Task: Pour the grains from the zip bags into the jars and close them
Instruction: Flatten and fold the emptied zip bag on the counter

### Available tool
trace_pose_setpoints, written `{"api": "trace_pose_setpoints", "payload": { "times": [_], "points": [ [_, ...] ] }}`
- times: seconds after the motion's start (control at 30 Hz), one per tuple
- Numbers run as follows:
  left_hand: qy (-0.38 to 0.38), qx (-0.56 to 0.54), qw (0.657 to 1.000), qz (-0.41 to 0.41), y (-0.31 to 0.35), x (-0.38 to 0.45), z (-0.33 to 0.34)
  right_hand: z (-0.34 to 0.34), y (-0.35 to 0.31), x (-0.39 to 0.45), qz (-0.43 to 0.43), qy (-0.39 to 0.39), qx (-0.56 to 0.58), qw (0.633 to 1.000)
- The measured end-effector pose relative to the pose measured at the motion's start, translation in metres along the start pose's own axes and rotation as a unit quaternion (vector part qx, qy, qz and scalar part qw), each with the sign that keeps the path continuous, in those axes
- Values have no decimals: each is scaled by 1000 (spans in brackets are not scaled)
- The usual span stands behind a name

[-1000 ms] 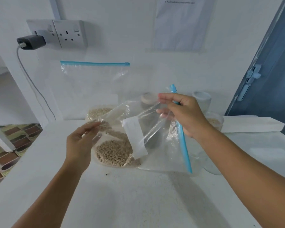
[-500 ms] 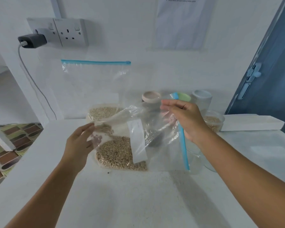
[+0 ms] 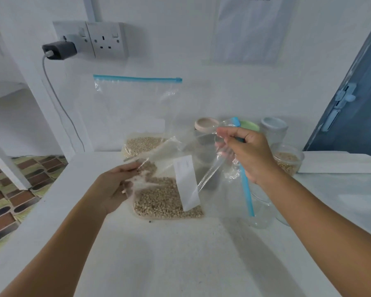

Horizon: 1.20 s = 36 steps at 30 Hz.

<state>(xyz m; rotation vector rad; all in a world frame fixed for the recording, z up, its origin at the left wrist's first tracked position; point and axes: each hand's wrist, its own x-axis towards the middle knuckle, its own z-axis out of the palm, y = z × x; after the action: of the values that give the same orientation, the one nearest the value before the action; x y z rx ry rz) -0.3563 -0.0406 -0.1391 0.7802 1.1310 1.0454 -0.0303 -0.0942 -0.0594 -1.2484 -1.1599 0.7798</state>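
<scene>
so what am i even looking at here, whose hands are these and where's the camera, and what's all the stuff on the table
There is no machine here. A person wears a camera on the head, so this single picture looks forward and down at their own two bare arms. The left hand pinches one side of a clear zip bag and the right hand grips the side with its blue zip strip. The held bag looks almost empty. Under it on the white table lies a bag of grains. A second grain bag leans against the wall. Behind the hands stand jars with pink, green and grey lids, plus an open jar with grains inside. A charger sits in the wall socket.
</scene>
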Motion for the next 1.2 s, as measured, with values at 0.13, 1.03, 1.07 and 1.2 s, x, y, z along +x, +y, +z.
{"api": "trace_pose_setpoints", "payload": {
  "times": [0.13, 1.03, 1.07, 1.2],
  "points": [
    [17, 16, 997, 73, 20, -15, -7, -1, 1, -3, 25, 3, 41, 999],
    [46, 39, 967, 248, 24, -13, 8, -6, 0, 4, 22, 86, 61, 994],
    [42, 44, 967, 246, 26, -11, 9, -6, 0, 6, 22, 91, 65, 993],
    [27, 37, 973, 225, 25, -15, 13, -5, 5, 5, 11, 91, 55, 994]
  ]
}}
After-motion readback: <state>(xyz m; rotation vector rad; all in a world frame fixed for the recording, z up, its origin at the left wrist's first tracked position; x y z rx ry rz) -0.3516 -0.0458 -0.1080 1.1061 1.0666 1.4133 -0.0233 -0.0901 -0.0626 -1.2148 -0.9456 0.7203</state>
